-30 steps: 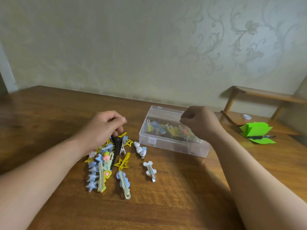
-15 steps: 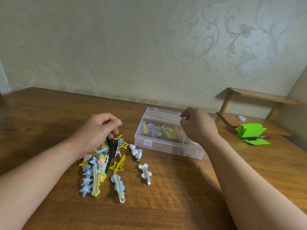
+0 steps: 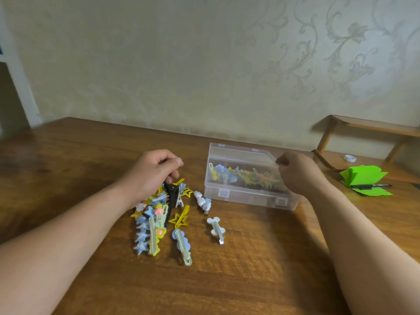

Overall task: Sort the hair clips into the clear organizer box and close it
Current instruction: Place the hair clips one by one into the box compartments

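The clear organizer box point(image 3: 241, 197) stands open on the wooden table point(image 3: 250, 276), its lid point(image 3: 238, 153) tilted back. Several coloured clips point(image 3: 245, 177) lie inside it. To its left is a loose pile of hair clips point(image 3: 147, 226), with a yellow star clip point(image 3: 180, 218), a blue flower clip point(image 3: 182, 245) and a white bone-shaped clip point(image 3: 216, 228) lying apart. My left hand point(image 3: 152, 173) rests on the pile's far end, fingertips pinched on the top of a black hair clip point(image 3: 171, 197). My right hand point(image 3: 297, 175) hovers at the box's right end, fingers curled shut with nothing visible in them.
Folded green paper point(image 3: 361, 177) with a black pen point(image 3: 370, 185) on it lies at the right. Behind it a low wooden shelf point(image 3: 372, 128) stands against the wall, with a small white roll point(image 3: 349, 158) under it.
My right hand has drawn back from over the box's middle to its right end. My left hand has stayed on the pile at the black clip. The camera has shifted slightly.
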Motion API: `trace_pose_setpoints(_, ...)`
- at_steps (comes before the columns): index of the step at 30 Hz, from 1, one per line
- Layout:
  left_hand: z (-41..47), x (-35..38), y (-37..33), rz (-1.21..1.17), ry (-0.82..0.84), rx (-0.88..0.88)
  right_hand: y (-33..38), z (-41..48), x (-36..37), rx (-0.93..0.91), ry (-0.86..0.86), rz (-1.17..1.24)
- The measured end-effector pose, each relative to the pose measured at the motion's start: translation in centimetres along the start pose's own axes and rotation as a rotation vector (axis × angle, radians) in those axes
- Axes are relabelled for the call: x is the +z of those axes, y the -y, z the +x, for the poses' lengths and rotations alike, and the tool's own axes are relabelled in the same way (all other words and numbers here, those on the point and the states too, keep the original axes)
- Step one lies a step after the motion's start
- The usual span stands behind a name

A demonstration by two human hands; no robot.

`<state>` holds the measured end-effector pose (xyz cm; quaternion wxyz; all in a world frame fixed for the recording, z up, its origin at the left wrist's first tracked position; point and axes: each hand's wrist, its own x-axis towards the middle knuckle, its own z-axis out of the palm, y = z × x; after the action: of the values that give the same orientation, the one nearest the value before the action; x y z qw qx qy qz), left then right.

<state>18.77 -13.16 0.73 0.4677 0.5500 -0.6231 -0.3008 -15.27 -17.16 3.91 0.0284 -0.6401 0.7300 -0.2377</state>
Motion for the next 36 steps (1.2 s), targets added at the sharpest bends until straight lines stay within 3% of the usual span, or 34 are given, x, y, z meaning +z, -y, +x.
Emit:
trace_pose_setpoints(4,-0.1,-0.1,-0.2,0.013,0.000,0.004,0.3,-0.2,-0.6,-0.029,-0.087,-0.019)
trace_pose_setpoints(8,0.0,-0.2,-0.2,0.007,-0.013,-0.001,3.0,-1.3,-2.7,-0.184,-0.230,0.031)
trace_pose_setpoints(12,0.2,-0.4,-0.2,-0.038,-0.056,-0.034,7.5,-4.3,-2.3,-0.467,-0.124,0.116)
trace_pose_setpoints(16,0.9,-1.4,0.0,-0.287,-0.152,-0.134,9.9,-7.0,-0.6,-0.702,-0.013,0.046)
trace_pose_setpoints(21,1.1,-2.0,0.4,-0.373,-0.182,-0.166,10.6,-7.9,0.6,-0.790,0.038,-0.015)
trace_pose_setpoints(24,0.9,-1.8,0.2,-0.363,-0.180,-0.157,11.3,-9.0,1.5,-0.851,0.043,-0.208)
trace_pose_setpoints(28,0.6,-1.4,0.2,-0.316,-0.144,-0.114,11.6,-9.9,1.8,-0.824,0.107,-0.412)
trace_pose_setpoints(36,0.4,-1.0,0.1,-0.326,-0.114,-0.106,12.2,-10.6,1.7,-0.742,0.151,-0.458)
